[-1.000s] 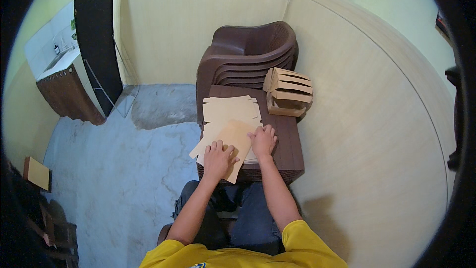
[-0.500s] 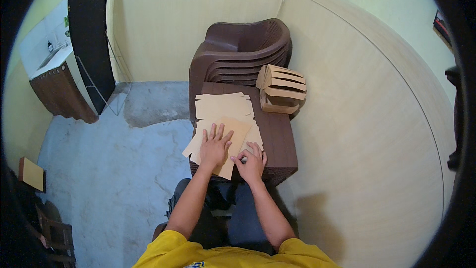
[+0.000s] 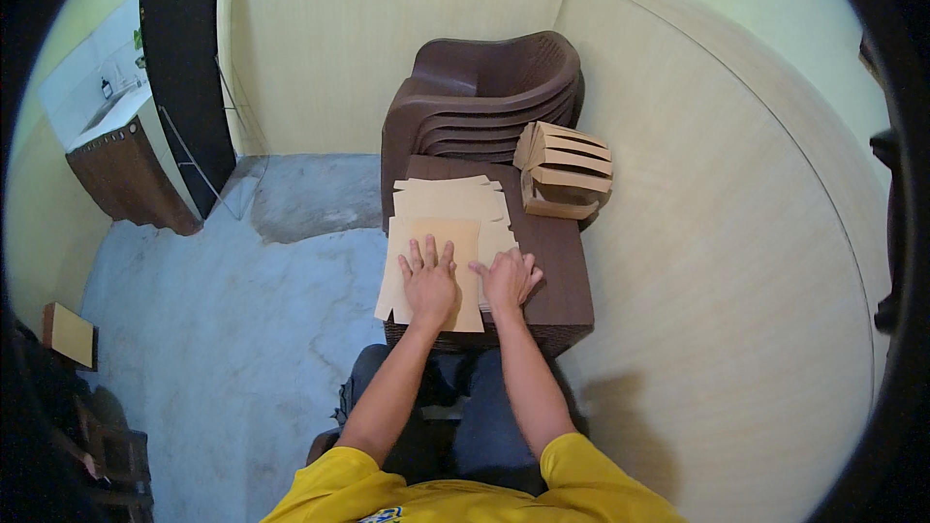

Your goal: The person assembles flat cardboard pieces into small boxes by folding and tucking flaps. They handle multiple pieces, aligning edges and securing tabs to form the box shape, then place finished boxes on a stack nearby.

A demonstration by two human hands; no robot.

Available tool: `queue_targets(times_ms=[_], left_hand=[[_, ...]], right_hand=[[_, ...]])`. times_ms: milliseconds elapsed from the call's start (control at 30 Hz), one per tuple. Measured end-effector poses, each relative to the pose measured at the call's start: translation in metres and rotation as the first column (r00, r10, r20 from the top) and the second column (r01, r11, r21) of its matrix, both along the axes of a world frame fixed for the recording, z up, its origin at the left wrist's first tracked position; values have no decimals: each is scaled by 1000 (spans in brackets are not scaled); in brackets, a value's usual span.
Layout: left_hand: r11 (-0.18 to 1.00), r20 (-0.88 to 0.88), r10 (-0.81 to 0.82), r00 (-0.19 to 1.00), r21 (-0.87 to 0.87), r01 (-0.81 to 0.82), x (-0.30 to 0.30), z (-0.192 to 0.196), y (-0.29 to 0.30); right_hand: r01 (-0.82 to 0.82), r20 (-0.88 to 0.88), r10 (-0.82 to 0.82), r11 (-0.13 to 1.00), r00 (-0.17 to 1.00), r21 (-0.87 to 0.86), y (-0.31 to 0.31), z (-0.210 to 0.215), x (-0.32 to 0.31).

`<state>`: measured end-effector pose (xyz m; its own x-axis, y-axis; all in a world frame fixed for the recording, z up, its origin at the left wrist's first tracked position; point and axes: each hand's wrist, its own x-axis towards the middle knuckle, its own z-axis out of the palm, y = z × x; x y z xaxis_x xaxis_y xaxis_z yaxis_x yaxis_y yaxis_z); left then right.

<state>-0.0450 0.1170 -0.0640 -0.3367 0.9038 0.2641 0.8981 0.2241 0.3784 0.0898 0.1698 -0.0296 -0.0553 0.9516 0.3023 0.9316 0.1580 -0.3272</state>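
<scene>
A tan rectangular sheet of card lies squarely on several paler flat cardboard blanks with notched edges. All of them rest on a dark brown table. My left hand presses flat on the sheet, fingers spread. Just past the sheet's right edge is my right hand, resting on the blanks. Its thumb stretches left to the edge of the sheet, apart from the bent fingers, and I see nothing held in it.
At the table's back right sits a slatted bundle of folded cardboard pieces. Stacked brown plastic chairs stand behind the table. A pale panelled wall runs along the right. Far left there is a sink counter with a brown curtain.
The tan sheet has turned from a slant to lie straight on the blanks. My right hand's thumb and fingers have moved apart, and the hand has shifted slightly up the sheet's edge.
</scene>
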Motion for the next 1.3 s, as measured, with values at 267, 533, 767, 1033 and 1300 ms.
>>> queue_targets(times_ms=[267,533,767,1033,1300], left_hand=[[999,-40,-13,999,48,15,-1,-2,0],[980,121,191,974,37,-197,-3,26,-3],[976,644,158,749,-215,-21,-45,70,-9],[890,843,-354,405,170,424,-9,36,-8],[911,65,-349,935,259,322,-8,17,-23]], right_hand=[[108,2,-109,984,994,-139,78,2,-27],[-346,-125,329,927,936,-149,-2,-12,17],[-444,4,461,857,887,-261,-37,-11,31],[-726,-927,133,665,350,-178,-15,2,55],[-436,-922,-133,850,364,-295,-2,11,52]])
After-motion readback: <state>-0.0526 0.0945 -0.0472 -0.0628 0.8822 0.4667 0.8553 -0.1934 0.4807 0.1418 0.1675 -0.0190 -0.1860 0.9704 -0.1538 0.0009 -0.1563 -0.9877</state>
